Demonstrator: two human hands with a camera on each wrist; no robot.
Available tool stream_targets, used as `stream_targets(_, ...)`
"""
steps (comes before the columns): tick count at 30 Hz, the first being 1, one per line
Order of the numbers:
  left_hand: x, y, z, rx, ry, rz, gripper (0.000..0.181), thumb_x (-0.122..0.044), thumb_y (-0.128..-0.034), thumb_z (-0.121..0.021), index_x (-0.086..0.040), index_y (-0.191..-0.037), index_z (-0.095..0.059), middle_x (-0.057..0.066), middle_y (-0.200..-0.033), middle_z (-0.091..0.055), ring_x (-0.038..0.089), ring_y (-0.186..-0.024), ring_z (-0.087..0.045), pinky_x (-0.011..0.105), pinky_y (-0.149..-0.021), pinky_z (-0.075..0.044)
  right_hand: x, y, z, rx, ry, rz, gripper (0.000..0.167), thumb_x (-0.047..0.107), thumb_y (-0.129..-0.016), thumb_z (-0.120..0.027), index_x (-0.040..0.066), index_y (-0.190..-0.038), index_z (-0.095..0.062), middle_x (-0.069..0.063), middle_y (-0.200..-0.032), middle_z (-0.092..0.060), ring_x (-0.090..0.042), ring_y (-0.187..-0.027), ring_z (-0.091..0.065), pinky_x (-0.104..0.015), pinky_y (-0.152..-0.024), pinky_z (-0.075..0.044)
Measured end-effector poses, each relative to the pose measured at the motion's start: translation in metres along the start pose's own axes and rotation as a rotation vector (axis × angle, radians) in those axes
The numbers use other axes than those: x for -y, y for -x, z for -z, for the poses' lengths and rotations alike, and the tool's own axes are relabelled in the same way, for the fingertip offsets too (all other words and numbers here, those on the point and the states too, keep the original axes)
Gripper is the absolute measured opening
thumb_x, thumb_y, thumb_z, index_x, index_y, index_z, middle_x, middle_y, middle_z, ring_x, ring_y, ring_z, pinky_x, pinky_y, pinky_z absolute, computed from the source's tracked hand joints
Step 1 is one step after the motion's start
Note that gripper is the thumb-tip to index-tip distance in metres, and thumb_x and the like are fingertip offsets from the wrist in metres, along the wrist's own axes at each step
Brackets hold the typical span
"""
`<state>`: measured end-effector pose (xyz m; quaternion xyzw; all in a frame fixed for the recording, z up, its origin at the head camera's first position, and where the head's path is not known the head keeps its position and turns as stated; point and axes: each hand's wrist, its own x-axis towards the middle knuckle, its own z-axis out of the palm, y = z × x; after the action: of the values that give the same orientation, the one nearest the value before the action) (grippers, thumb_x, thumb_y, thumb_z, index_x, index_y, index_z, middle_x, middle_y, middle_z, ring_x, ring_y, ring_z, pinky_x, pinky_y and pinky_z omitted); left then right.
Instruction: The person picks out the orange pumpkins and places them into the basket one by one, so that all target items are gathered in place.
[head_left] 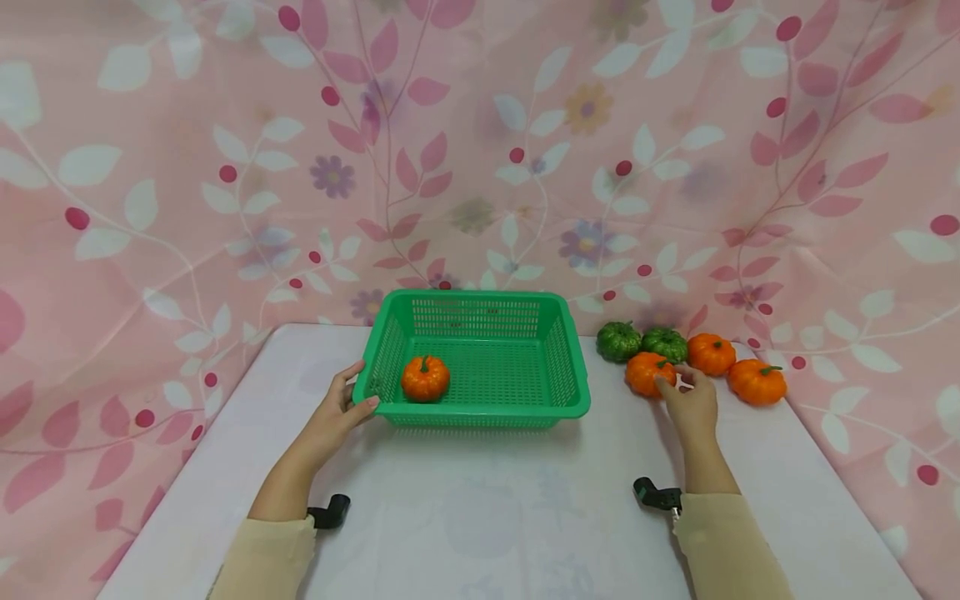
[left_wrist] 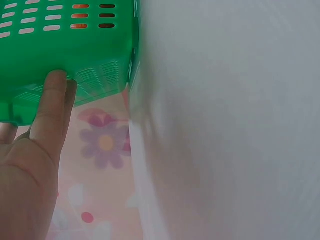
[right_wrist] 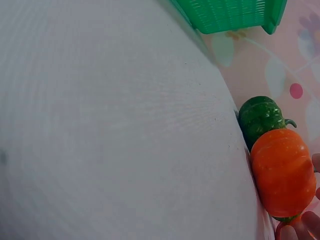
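A green plastic basket (head_left: 472, 410) stands on the white table. My left hand (head_left: 332, 419) grips its left front corner, thumb at the rim and fingers along the outer side wall; the left wrist view shows the fingers (left_wrist: 52, 100) against that wall. One small orange pumpkin (head_left: 425, 380) sits inside the basket, at the left. Right of the basket, my right hand (head_left: 692, 406) holds another orange pumpkin (head_left: 647, 375) between thumb and fingers, at its right side. The right wrist view shows this pumpkin (right_wrist: 283, 172) on the table with only fingertips at the frame's edge.
Two green pumpkins (head_left: 618, 342) (head_left: 664, 344) sit behind the held one. Two more orange pumpkins (head_left: 711, 355) (head_left: 757, 382) lie to the right of my right hand. A pink floral cloth (head_left: 480, 167) hangs behind the table.
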<state>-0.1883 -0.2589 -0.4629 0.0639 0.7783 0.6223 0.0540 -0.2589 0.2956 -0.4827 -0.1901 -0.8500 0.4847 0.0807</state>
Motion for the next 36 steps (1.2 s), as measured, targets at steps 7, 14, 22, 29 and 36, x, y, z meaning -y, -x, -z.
stream_targets(7, 0.0, 0.0, 0.0, 0.008, -0.001, -0.013, 0.079, -0.025, -0.1037, -0.058, -0.015, -0.161, -0.004, 0.031, -0.153, -0.03, 0.042, -0.133, -0.045, 0.029, -0.101, -0.05, -0.003, -0.001, -0.002, 0.03, -0.02, -0.022, 0.068, 0.039, -0.1, -0.061, 0.001, -0.152, -0.038, -0.025, -0.147, -0.038, -0.039, -0.127, -0.042, -0.049, -0.106, -0.043)
stream_targets(14, 0.003, 0.0, 0.0, 0.002, -0.009, -0.011, 0.079, -0.027, -0.1035, -0.058, -0.016, -0.161, -0.006, 0.03, -0.153, -0.029, 0.041, -0.132, -0.045, 0.025, -0.1, -0.05, -0.002, 0.0, -0.006, 0.05, -0.056, -0.022, 0.073, 0.035, -0.099, -0.064, 0.002, -0.155, -0.031, -0.027, -0.151, -0.035, -0.041, -0.132, -0.042, -0.051, -0.112, -0.039)
stream_targets(22, 0.004, -0.001, 0.001, 0.009, 0.004, -0.017, 0.078, -0.026, -0.1036, -0.058, -0.016, -0.161, -0.006, 0.029, -0.153, -0.03, 0.042, -0.134, -0.043, 0.026, -0.101, -0.049, -0.002, 0.001, -0.005, 0.024, -0.051, -0.012, 0.072, 0.034, -0.097, -0.067, 0.004, -0.154, -0.036, -0.025, -0.149, -0.041, -0.039, -0.13, -0.047, -0.05, -0.11, -0.042)
stream_targets(29, 0.005, -0.002, 0.001, 0.008, -0.001, -0.009, 0.078, -0.027, -0.1034, -0.058, -0.017, -0.161, -0.006, 0.028, -0.153, -0.031, 0.04, -0.133, -0.044, 0.027, -0.101, -0.049, -0.003, 0.002, 0.0, 0.029, -0.023, 0.019, 0.072, 0.037, -0.095, -0.069, 0.005, -0.152, -0.041, -0.023, -0.149, -0.044, -0.035, -0.124, -0.052, -0.039, -0.101, -0.05)
stream_targets(36, 0.005, -0.002, 0.002, 0.014, 0.013, -0.009, 0.079, -0.026, -0.1033, -0.059, -0.018, -0.161, -0.006, 0.028, -0.153, -0.031, 0.042, -0.134, -0.044, 0.026, -0.101, -0.049, 0.001, 0.004, 0.007, 0.038, -0.021, 0.038, 0.072, 0.039, -0.094, -0.071, 0.008, -0.153, -0.042, -0.02, -0.148, -0.046, -0.034, -0.125, -0.052, -0.022, -0.089, -0.052)
